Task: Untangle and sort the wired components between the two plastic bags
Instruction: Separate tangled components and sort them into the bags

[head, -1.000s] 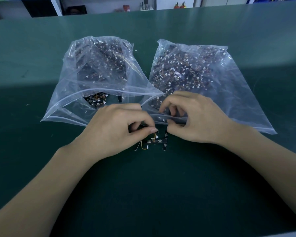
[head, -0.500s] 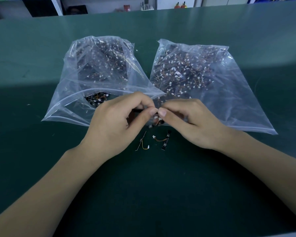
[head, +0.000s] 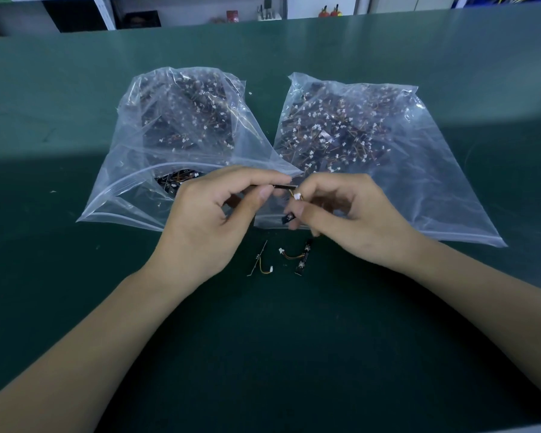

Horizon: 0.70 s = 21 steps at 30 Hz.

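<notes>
Green mat point(head: 75, 292), two bags point(head: 181, 145) behind. Left hand point(head: 213, 220) pinches a strip point(head: 281, 186); right hand point(head: 347, 220) pinches its connector point(head: 298, 196). Ease the wire free slowly, no yanking.

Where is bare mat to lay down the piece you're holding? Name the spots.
Bare green mat lies between the forearms, nearer than the two loose components, and left of the left bag. It is crowded at the bag mouths, where the left hand and right hand work.
</notes>
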{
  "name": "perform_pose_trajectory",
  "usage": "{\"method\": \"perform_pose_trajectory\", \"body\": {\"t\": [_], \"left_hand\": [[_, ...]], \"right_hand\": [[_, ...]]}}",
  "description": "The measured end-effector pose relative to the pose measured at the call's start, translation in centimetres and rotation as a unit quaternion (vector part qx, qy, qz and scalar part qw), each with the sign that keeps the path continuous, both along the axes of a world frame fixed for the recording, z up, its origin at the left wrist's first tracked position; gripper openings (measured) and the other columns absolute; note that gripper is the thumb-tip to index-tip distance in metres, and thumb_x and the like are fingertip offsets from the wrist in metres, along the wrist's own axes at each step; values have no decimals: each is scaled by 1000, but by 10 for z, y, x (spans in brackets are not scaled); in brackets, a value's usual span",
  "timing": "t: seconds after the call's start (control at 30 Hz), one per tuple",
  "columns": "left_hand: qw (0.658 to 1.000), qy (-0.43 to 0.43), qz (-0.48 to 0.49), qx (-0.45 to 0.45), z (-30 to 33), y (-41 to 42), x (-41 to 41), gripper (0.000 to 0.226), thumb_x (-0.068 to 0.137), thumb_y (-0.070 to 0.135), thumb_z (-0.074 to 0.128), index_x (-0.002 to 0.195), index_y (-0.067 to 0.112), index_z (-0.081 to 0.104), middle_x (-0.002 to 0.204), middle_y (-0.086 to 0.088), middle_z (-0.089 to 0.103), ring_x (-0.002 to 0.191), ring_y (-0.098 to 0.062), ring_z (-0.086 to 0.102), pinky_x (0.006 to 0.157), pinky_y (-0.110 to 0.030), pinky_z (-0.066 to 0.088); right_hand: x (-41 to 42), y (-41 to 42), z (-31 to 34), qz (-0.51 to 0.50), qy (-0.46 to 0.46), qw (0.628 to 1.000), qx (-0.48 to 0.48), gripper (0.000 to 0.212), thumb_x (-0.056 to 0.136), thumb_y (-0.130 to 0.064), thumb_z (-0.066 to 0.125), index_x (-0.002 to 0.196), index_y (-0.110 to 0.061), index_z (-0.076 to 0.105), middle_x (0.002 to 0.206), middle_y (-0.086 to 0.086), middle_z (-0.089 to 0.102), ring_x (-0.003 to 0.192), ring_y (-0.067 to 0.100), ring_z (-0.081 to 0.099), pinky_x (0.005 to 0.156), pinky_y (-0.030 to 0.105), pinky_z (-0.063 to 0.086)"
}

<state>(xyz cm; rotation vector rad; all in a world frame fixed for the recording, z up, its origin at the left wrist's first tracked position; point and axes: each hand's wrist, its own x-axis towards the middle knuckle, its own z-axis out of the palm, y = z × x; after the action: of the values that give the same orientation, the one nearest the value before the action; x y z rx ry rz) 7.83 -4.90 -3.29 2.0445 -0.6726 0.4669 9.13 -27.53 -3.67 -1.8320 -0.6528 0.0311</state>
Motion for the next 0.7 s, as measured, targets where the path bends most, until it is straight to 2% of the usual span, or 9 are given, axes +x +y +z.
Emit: {"method": "perform_pose_trajectory", "body": {"t": [0.03, 0.13, 0.2, 0.3, 0.4, 0.47, 0.5, 0.6, 0.7], "left_hand": [[1000, -13, 7, 0, 0, 0, 0, 23, 103, 8, 68, 123, 16, 76, 111, 13, 79, 102, -5, 75, 89, -23, 57], [998, -26, 28, -42, -2, 0, -2, 15, 100, 13, 74, 115, 16, 72, 103, 14, 80, 90, -6, 78, 81, -28, 61], [996, -15, 46, -72, -2, 0, -3, 10, 99, 22, 78, 104, 17, 71, 92, 12, 80, 83, -13, 78, 74, -35, 61], [994, 10, 61, -91, -2, 0, -2, 8, 95, 25, 81, 100, 23, 75, 90, 9, 79, 81, -17, 75, 72, -46, 60], [993, 34, 49, -99, -1, 0, -2, 7, 97, 23, 79, 103, 26, 77, 93, 8, 79, 82, -20, 73, 69, -48, 60], [993, 43, 45, -97, -1, -1, -2, 7, 98, 23, 78, 104, 27, 78, 94, 9, 79, 84, -22, 74, 68, -44, 60], [993, 46, 42, -100, -2, -2, -2, 8, 98, 23, 78, 104, 28, 78, 94, 10, 79, 84, -22, 74, 68, -42, 60], [991, 58, 31, -114, -2, -6, -3, 11, 97, 22, 79, 105, 28, 75, 91, 10, 80, 80, -20, 76, 66, -32, 58], [988, 69, 22, -137, -3, -9, -4, 11, 96, 20, 79, 102, 26, 71, 89, 9, 81, 76, -18, 78, 62, -23, 57]], "right_hand": [[0, 1, 1, -2, 18, 1000, 20, 18, 101, -15, 66, 91, 1, 70, 80, 9, 76, 62, 28, 61, 63, 40, 51], [-1, 3, 6, -10, 40, 997, 64, 21, 100, -13, 54, 85, -1, 63, 74, 31, 68, 54, 12, 60, 58, 20, 43], [-1, 2, 8, -25, 43, 995, 84, 24, 100, -8, 47, 78, -9, 57, 71, 26, 66, 52, 15, 58, 55, 15, 39], [3, 2, 9, -42, 85, 990, 106, 23, 94, -15, 36, 72, -13, 44, 65, 9, 60, 55, 22, 50, 53, 24, 37], [5, 3, 11, -62, 118, 981, 138, 27, 90, -30, 35, 68, -16, 40, 63, 6, 53, 56, 23, 46, 56, 31, 34], [3, 3, 11, -69, 70, 986, 133, 34, 93, -43, 46, 71, -18, 52, 73, 11, 62, 64, 31, 52, 64, 34, 41], [0, 4, 11, -69, 27, 990, 120, 34, 95, -43, 54, 75, -16, 52, 84, 14, 67, 73, 36, 56, 69, 37, 44], [-5, 9, 9, -68, -51, 988, 127, 44, 96, -9, 74, 79, -17, 34, 101, 14, 73, 85, 41, 64, 75, 53, 48], [-6, 12, 8, -87, -57, 987, 123, 52, 93, 10, 72, 77, -19, 32, 98, 10, 74, 83, 40, 68, 73, 59, 47]]}}
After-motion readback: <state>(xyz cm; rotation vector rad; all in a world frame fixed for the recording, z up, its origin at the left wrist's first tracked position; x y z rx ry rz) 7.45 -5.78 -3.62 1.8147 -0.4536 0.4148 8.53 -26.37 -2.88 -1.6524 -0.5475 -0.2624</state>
